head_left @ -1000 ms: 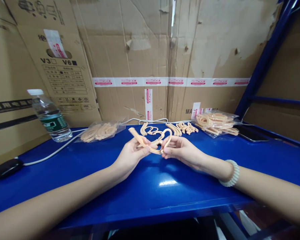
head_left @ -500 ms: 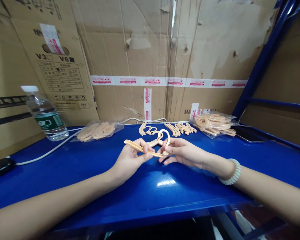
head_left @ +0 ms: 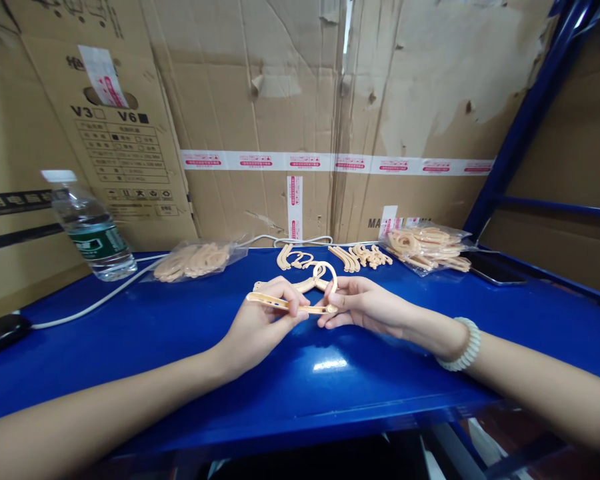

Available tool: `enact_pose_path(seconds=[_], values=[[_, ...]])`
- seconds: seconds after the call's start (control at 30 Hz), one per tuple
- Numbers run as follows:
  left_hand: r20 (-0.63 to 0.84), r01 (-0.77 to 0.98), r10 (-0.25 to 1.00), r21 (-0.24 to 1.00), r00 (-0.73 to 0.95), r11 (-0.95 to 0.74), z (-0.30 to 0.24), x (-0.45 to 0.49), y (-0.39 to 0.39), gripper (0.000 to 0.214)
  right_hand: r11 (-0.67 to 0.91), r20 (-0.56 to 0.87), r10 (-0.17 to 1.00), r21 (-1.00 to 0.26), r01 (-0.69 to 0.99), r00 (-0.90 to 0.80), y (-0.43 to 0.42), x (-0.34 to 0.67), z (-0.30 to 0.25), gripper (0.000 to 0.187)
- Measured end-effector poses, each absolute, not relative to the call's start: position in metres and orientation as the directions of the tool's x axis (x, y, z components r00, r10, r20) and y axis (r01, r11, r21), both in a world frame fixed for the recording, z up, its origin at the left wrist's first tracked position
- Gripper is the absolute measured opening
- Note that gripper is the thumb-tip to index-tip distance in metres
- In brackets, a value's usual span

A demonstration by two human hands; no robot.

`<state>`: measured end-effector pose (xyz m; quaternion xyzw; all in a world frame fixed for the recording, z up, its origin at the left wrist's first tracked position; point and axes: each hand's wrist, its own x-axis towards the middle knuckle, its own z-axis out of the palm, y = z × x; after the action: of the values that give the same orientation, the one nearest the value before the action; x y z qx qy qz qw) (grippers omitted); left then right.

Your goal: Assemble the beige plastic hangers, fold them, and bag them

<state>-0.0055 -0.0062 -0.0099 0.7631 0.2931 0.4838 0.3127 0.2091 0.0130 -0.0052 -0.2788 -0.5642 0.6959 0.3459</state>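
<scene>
While a curved beige strip [head_left: 300,300] hangs above the blue counter [head_left: 330,387] at frame centre, the left hand [head_left: 260,323] has its grip clamped on the straight end and the right hand [head_left: 367,307] pinches the looped end. Loose strips [head_left: 330,257] lie behind; a bottle [head_left: 87,227] stands at left.

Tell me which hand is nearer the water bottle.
Left. The left hand is mid-table, on the water bottle's side but well apart from it. The right hand is farther still, beyond the beige plastic piece both hands hold.
</scene>
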Motion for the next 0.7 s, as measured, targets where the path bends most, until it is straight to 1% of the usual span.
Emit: enact_pose_path(seconds=[0.2,0.4,0.53,0.7], values=[[0.544,0.136,0.747,0.766,0.382,-0.628,-0.008,-0.003,-0.009,0.019,-0.030,0.071,0.858,-0.982,-0.188,-0.509,0.015,0.202,-0.014,0.039],[0.524,0.151,0.769,0.782,0.366,-0.605,-0.008,-0.002,-0.005,0.018,0.067,0.150,0.887,-0.978,-0.199,-0.437,0.014,0.194,-0.018,0.042],[0.470,0.110,0.815,0.841,0.340,-0.530,-0.008,0.001,-0.005,0.020,0.147,0.208,0.891,-0.973,-0.176,-0.404,0.012,0.193,-0.016,0.039],[0.362,0.083,0.900,0.917,0.245,-0.391,-0.007,0.000,-0.002,0.017,0.166,0.214,0.887,-0.974,-0.151,-0.408,0.010,0.194,-0.014,0.035]])
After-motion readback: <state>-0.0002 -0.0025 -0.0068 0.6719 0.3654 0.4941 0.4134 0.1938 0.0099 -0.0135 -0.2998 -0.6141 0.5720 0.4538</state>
